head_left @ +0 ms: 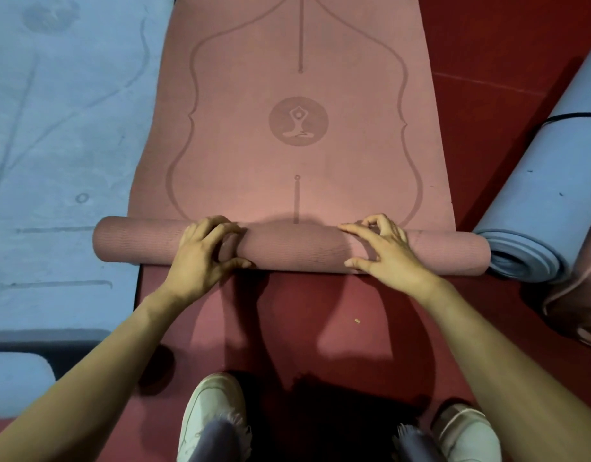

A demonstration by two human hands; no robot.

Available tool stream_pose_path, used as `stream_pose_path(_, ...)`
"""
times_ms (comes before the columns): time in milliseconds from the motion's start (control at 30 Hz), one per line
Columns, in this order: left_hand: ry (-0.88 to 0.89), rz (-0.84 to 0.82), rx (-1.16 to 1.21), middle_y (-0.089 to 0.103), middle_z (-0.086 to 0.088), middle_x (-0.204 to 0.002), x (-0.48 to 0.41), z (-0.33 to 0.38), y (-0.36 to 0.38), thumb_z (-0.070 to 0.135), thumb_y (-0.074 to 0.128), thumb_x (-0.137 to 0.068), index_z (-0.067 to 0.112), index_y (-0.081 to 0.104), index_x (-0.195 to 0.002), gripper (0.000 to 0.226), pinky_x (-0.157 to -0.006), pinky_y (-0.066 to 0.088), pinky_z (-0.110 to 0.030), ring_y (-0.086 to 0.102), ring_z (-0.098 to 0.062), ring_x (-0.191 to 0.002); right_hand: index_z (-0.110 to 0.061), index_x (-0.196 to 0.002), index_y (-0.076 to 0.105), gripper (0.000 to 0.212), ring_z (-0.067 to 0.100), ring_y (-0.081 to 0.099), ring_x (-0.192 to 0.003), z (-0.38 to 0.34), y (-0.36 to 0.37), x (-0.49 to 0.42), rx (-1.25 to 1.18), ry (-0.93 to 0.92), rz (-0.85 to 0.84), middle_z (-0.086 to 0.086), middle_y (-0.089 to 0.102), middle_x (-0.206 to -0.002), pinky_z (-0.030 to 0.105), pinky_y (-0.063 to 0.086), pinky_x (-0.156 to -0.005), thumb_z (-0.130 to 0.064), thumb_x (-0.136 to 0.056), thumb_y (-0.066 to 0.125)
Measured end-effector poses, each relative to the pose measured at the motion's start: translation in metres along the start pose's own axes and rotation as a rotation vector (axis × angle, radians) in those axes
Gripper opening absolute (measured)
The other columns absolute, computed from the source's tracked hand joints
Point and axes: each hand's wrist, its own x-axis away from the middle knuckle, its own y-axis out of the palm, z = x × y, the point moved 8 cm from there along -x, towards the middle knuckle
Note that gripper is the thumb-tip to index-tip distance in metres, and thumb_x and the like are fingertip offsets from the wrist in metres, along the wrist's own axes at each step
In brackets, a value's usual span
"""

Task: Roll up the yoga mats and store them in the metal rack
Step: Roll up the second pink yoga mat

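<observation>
A pink yoga mat (pixel 297 155) lies flat on the red floor and runs away from me, with a printed seated-figure emblem at its middle. Its near end is wound into a roll (pixel 294 248) lying crosswise in front of me. My left hand (pixel 200 255) grips the roll left of centre, fingers curled over the top and thumb on the near side. My right hand (pixel 384 251) sits on the roll right of centre, index finger stretched along it, other fingers bent, thumb on the near side. No metal rack is in view.
A blue mat (pixel 60 135) lies flat at the left, touching the pink roll's left end. A rolled blue mat (pixel 550 201) lies at the right, its open end by the roll's right end, with a pink rolled mat (pixel 584 295) beside it. My white shoes (pixel 214 418) stand on the red floor (pixel 320 315).
</observation>
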Motion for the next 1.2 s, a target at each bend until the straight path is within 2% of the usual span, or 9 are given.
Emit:
stream_pose_path(133, 0.009, -0.018, -0.033, 0.058, -0.005, -0.111, -0.003, 0.0, 0.001, 0.068, 0.055, -0.076, 0.014, 0.063, -0.112, 0.065, -0.088, 0.041, -0.041, 0.055, -0.027, -0.102, -0.035, -0.129, 0.053, 0.055, 0.019, 0.027, -0.119, -0.002, 0.002, 0.006, 0.038, -0.045, 0.119, 0.005, 0.041, -0.123, 0.038, 0.023, -0.107, -0.035, -0.077, 0.072)
stream_pose_path(267, 0.02, -0.022, -0.12, 0.058, -0.006, -0.113, 0.002, 0.005, 0.003, 0.064, 0.055, -0.078, 0.012, 0.063, -0.114, 0.063, -0.088, 0.04, -0.04, 0.055, -0.028, -0.102, -0.034, -0.126, 0.054, 0.048, 0.022, 0.035, -0.112, -0.007, 0.004, 0.022, 0.096, -0.071, 0.266, 0.007, 0.042, -0.118, 0.034, 0.024, -0.102, -0.043, -0.079, 0.055)
stream_pose_path(367, 0.058, -0.03, -0.151, 0.058, -0.008, -0.116, 0.004, 0.005, 0.003, 0.062, 0.057, -0.08, 0.011, 0.061, -0.116, 0.063, -0.087, 0.041, -0.041, 0.055, -0.031, -0.102, -0.034, -0.13, 0.048, 0.065, 0.023, 0.037, -0.114, -0.009, 0.007, 0.02, 0.173, -0.109, 0.219, 0.006, 0.04, -0.119, 0.036, 0.022, -0.104, -0.05, -0.07, 0.068)
stream_pose_path(467, 0.069, -0.079, -0.17, 0.056, -0.011, -0.119, 0.002, 0.001, 0.005, 0.068, 0.059, -0.072, 0.01, 0.059, -0.12, 0.075, -0.089, 0.041, -0.044, 0.054, -0.033, -0.105, -0.034, -0.128, 0.048, 0.081, 0.024, 0.039, -0.114, -0.01, 0.009, 0.015, 0.231, -0.092, 0.213, 0.007, 0.045, -0.121, 0.041, 0.027, -0.103, -0.046, -0.056, 0.083)
stream_pose_path(733, 0.07, -0.047, -0.195, 0.063, -0.008, -0.11, 0.003, 0.005, -0.003, 0.062, 0.058, -0.072, 0.012, 0.063, -0.113, 0.065, -0.088, 0.036, -0.038, 0.057, -0.031, -0.102, -0.032, -0.122, 0.053, 0.066, 0.022, 0.048, -0.101, -0.022, -0.001, 0.017, 0.248, -0.118, 0.242, 0.001, 0.054, -0.106, 0.042, 0.037, -0.091, -0.041, -0.063, 0.081)
stream_pose_path(900, 0.073, -0.05, -0.155, 0.063, -0.005, -0.106, 0.03, 0.001, -0.013, 0.066, 0.057, -0.074, 0.013, 0.063, -0.112, 0.066, -0.088, 0.04, -0.04, 0.057, -0.028, -0.1, -0.028, -0.122, 0.057, 0.062, 0.025, 0.055, -0.098, -0.037, 0.012, 0.033, 0.186, -0.176, 0.166, 0.001, 0.056, -0.102, 0.042, 0.046, -0.085, -0.043, -0.066, 0.079)
stream_pose_path(1067, 0.066, -0.074, -0.094, 0.064, -0.005, -0.103, 0.043, 0.004, -0.018, 0.067, 0.057, -0.073, 0.015, 0.055, -0.113, 0.066, -0.086, 0.04, -0.036, 0.054, -0.024, -0.096, -0.024, -0.126, 0.057, 0.065, 0.024, 0.054, -0.103, -0.042, 0.022, 0.044, 0.111, -0.155, 0.109, 0.002, 0.058, -0.107, 0.039, 0.045, -0.091, -0.042, -0.068, 0.078)
stream_pose_path(1133, 0.03, -0.105, -0.072, 0.065, -0.004, -0.102, 0.034, 0.001, -0.018, 0.073, 0.053, -0.073, 0.014, 0.058, -0.111, 0.07, -0.086, 0.038, -0.034, 0.055, -0.022, -0.096, -0.019, -0.13, 0.051, 0.069, 0.024, 0.053, -0.109, -0.037, 0.017, 0.04, 0.053, -0.081, 0.079, 0.003, 0.06, -0.116, 0.037, 0.041, -0.095, -0.041, -0.07, 0.078)
stream_pose_path(1200, -0.032, -0.147, -0.049, 0.066, -0.003, -0.109, 0.025, -0.007, -0.019, 0.082, 0.045, -0.071, 0.014, 0.062, -0.11, 0.08, -0.09, 0.035, -0.031, 0.053, -0.019, -0.102, -0.019, -0.126, 0.05, 0.062, 0.023, 0.051, -0.113, -0.036, 0.014, 0.034, 0.035, -0.056, 0.065, 0.002, 0.059, -0.12, 0.032, 0.034, -0.096, -0.04, -0.074, 0.075)
